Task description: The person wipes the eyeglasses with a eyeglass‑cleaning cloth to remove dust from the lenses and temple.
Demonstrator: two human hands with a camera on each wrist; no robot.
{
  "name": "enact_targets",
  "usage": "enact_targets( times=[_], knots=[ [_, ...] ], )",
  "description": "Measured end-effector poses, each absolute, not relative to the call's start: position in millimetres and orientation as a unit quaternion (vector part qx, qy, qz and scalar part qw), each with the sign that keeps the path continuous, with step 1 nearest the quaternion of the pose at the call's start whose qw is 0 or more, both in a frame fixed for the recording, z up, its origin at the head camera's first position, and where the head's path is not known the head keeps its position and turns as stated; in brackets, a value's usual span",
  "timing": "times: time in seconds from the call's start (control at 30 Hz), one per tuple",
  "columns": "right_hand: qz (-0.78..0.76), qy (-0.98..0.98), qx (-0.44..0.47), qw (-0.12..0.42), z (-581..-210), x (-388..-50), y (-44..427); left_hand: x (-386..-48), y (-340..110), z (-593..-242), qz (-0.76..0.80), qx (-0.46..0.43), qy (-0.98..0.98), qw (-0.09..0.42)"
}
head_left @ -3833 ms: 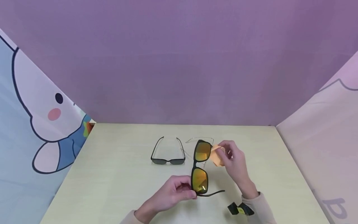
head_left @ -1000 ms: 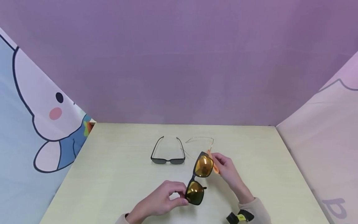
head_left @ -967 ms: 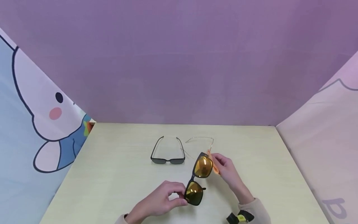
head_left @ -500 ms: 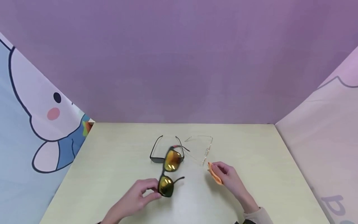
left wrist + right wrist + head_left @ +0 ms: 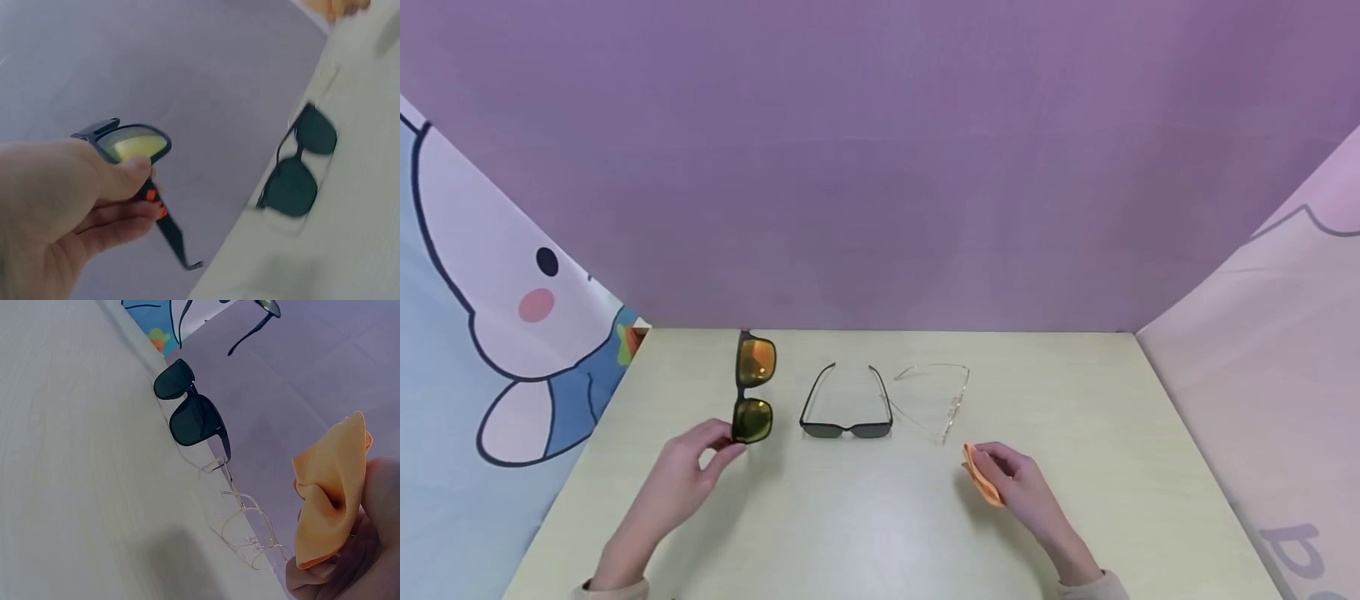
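Observation:
My left hand point(image 5: 681, 475) pinches the lower end of a pair of black-framed sunglasses point(image 5: 754, 421) with yellow-orange mirrored lenses. They are held up off the table at the left, one lens above the other. The left wrist view shows my thumb by a lens and an arm of the frame with red marks point(image 5: 156, 203). At the right, my right hand point(image 5: 1022, 487) holds a folded orange cloth point(image 5: 982, 477) between thumb and fingers above the table. The cloth point(image 5: 334, 494) looks bunched in the right wrist view.
Dark-lensed sunglasses point(image 5: 871, 430) stand mid-table, arms unfolded toward the back. Beside them on the right lie thin gold wire-framed glasses point(image 5: 953, 407). The pale table point(image 5: 850, 533) meets a purple backdrop point(image 5: 880, 167) behind, with printed cloth on both sides.
The mirrored sunglasses have moved from the cloth at the right, past the dark pair, to the table's left side in my left hand. My right hand with the cloth has lowered slightly.

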State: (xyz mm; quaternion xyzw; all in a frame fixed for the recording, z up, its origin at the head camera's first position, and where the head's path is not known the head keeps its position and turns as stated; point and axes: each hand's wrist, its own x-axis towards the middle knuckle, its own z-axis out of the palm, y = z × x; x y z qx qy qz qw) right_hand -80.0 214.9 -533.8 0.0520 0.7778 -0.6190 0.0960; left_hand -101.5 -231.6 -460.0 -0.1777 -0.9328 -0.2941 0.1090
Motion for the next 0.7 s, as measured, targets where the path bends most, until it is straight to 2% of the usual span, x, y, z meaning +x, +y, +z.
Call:
enact_targets(
  times=[0.17,0.47,0.7],
  knots=[
    [-0.621,0.777,0.053,0.094,-536,-78,215,-120,-250,-470,-0.222,-0.156,-0.951,0.152],
    [-0.617,0.779,0.061,0.092,-540,-74,216,-143,-267,-506,-0.157,-0.117,-0.971,0.138],
    [-0.619,0.778,0.059,0.089,-540,-73,219,-148,-267,-521,-0.155,-0.091,-0.972,0.15]
  ],
)
